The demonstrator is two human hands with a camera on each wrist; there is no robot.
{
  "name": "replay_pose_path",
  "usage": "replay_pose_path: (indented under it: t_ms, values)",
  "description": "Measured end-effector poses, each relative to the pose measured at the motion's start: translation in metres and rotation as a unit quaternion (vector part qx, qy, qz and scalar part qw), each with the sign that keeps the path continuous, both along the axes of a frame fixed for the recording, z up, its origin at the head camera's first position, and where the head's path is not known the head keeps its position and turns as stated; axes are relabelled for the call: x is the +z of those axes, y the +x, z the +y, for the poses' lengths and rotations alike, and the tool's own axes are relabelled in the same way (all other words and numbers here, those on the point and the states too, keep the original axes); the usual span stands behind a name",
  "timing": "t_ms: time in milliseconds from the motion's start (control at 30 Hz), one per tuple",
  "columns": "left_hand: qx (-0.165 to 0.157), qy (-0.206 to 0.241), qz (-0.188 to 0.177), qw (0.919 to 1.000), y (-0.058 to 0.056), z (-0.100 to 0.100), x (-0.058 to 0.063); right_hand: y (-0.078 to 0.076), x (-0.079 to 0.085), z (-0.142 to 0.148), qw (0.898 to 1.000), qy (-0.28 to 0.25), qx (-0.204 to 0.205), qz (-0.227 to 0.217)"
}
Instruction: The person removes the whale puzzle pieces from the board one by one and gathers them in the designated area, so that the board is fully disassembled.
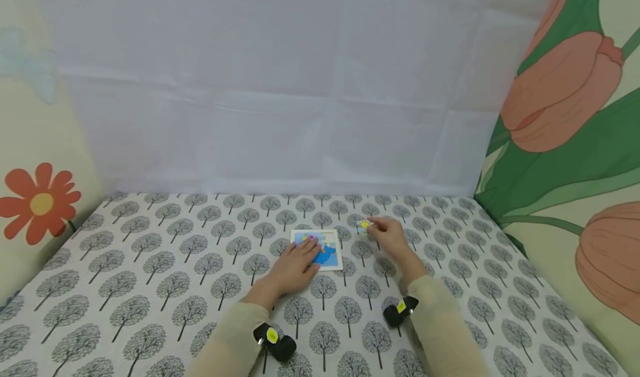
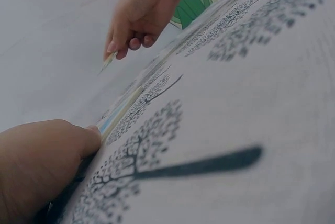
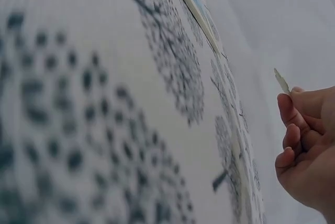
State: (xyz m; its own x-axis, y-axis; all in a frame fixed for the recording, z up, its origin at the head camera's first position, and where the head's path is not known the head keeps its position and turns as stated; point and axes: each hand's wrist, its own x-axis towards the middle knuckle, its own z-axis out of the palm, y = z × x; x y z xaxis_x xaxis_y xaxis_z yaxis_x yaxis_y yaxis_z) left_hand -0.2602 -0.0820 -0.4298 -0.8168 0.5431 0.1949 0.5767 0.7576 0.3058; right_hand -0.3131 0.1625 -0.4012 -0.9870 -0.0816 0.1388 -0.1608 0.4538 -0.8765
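In the head view a small picture puzzle [image 1: 328, 256] with a white frame lies on the cloth, showing a blue shape on light blue. My left hand [image 1: 294, 267] rests on its left part, fingers extended over the picture and hiding some of it. To the right, my right hand [image 1: 391, 239] pinches a puzzle piece [image 1: 364, 225] with a yellow sun-like print between thumb and forefinger. Seen edge-on in the right wrist view, the thin piece [image 3: 281, 81] is held up off the cloth, apart from the puzzle; the other fingers are curled in.
A white cloth [image 1: 210, 293] with dark tree prints covers the table. Behind it hangs a plain white sheet [image 1: 260, 88]. Flower-patterned panels stand at both sides, with a red flower [image 1: 41, 204] at left and large tulips [image 1: 565, 94] at right.
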Motion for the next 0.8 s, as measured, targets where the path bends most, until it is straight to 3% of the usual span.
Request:
replay_pose_path:
  t_ms: [467, 700, 800]
  values:
    - [-0.003, 0.005, 0.002, 1.0, 0.001, 0.0, 0.002, 0.0, 0.005, 0.034, 0.998, 0.02, -0.049, -0.043]
    - [-0.002, 0.001, 0.001, 1.0, 0.002, -0.001, 0.002, 0.002, -0.001, 0.06, 0.999, -0.021, -0.036, -0.01]
    - [-0.002, -0.002, 0.003, 1.0, 0.001, -0.001, 0.001, 0.002, -0.002, 0.067, 0.998, -0.019, -0.052, -0.015]
